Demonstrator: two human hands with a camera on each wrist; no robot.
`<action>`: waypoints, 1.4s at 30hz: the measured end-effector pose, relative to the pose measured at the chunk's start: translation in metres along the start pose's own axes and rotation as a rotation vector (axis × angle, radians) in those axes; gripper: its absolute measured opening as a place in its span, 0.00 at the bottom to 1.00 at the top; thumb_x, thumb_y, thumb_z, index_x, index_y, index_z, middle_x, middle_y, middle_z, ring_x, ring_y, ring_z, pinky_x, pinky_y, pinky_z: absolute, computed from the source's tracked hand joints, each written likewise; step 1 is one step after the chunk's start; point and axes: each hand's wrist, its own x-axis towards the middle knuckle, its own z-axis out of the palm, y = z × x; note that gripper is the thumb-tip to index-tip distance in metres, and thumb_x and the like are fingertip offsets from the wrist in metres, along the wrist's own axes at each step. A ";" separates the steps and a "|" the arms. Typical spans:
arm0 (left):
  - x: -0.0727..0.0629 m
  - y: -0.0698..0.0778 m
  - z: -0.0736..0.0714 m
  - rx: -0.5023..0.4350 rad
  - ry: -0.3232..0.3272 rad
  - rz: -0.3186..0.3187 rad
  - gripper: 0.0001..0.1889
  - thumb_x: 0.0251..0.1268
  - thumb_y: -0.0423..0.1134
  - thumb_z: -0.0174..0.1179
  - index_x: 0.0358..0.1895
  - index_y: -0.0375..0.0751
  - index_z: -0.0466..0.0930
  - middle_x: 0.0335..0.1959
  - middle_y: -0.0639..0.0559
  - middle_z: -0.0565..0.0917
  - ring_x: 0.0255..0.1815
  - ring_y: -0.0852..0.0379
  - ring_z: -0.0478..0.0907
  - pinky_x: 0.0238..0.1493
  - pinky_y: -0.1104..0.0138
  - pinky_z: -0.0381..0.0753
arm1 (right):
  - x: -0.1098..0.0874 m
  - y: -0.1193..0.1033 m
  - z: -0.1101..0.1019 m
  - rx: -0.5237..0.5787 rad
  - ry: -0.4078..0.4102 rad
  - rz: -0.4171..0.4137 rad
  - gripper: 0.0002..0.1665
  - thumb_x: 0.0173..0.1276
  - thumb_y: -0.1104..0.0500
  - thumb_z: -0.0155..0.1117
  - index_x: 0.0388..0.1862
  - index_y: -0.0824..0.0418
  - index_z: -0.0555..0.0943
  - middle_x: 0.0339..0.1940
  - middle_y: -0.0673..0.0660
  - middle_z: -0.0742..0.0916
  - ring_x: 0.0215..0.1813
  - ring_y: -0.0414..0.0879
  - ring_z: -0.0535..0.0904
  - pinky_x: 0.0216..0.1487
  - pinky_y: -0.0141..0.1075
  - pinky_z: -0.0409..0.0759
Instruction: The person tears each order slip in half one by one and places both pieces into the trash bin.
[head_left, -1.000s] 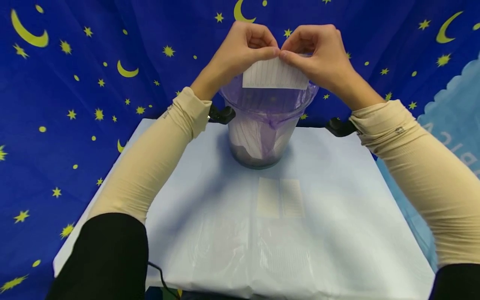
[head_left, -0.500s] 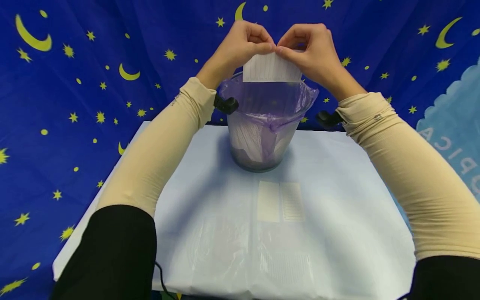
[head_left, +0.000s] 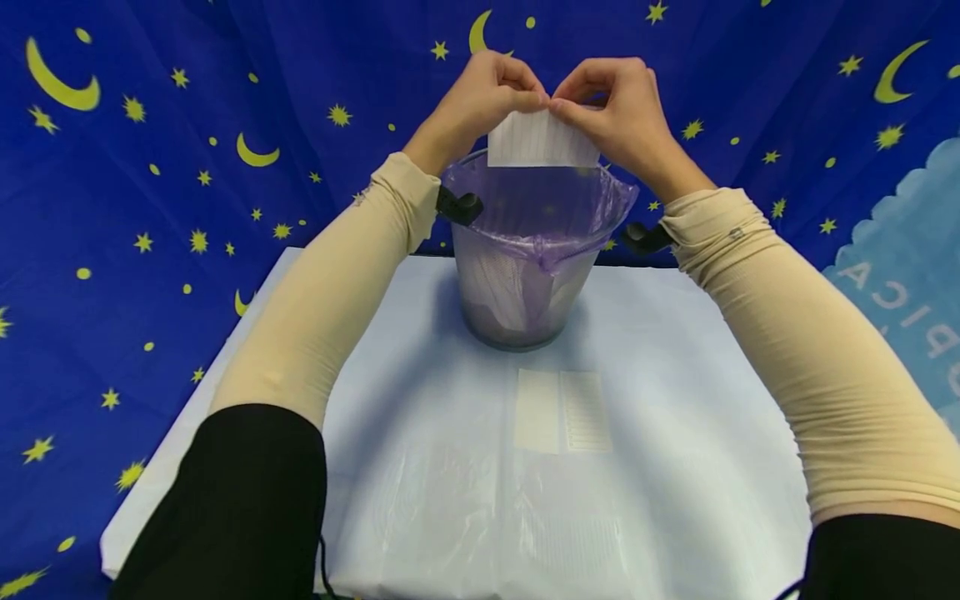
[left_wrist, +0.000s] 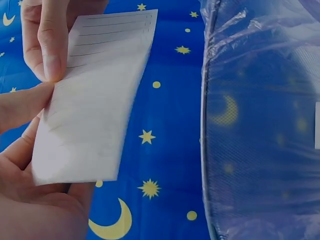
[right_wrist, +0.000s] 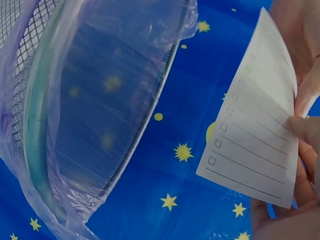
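Observation:
A white lined paper slip with a column of small checkboxes is held up over the back of a waste bin's rim in the head view. My left hand pinches its upper edge between thumb and fingers. Right beside it, my right hand pinches the same edge, and the two thumb tips nearly meet. In the right wrist view the paper slip bends slightly and looks whole. Below the hands stands the mesh waste bin, lined with a translucent purple bag knotted at the front.
Two more paper slips, a blank-looking one and a lined one, lie side by side on the white-covered table in front of the bin. A blue curtain with moons and stars hangs behind. Black wrist mounts protrude near the bin.
Both hands keep their pinch on the paper slip. The right hand and forearm have shifted a little left, and the slip's lower edge is slightly higher against the bin.

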 end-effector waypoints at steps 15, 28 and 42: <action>0.006 -0.013 0.008 -0.053 -0.025 -0.171 0.08 0.74 0.34 0.64 0.33 0.41 0.88 0.34 0.54 0.82 0.38 0.58 0.76 0.40 0.68 0.74 | -0.010 -0.011 -0.009 0.001 0.020 0.015 0.16 0.75 0.49 0.71 0.48 0.59 0.91 0.47 0.56 0.92 0.42 0.33 0.84 0.49 0.26 0.84; -0.001 -0.031 0.021 0.022 -0.081 -0.240 0.09 0.78 0.35 0.60 0.40 0.35 0.87 0.35 0.49 0.86 0.33 0.56 0.78 0.39 0.65 0.79 | -0.027 -0.040 -0.029 0.005 0.045 -0.138 0.14 0.76 0.53 0.70 0.49 0.63 0.91 0.47 0.57 0.92 0.43 0.30 0.84 0.52 0.25 0.83; -0.007 -0.035 0.013 0.063 0.021 -0.243 0.06 0.71 0.37 0.70 0.40 0.39 0.91 0.43 0.53 0.85 0.46 0.58 0.74 0.48 0.67 0.70 | -0.026 -0.034 -0.022 -0.027 0.003 -0.046 0.17 0.76 0.49 0.69 0.49 0.61 0.91 0.47 0.55 0.92 0.42 0.33 0.85 0.50 0.27 0.85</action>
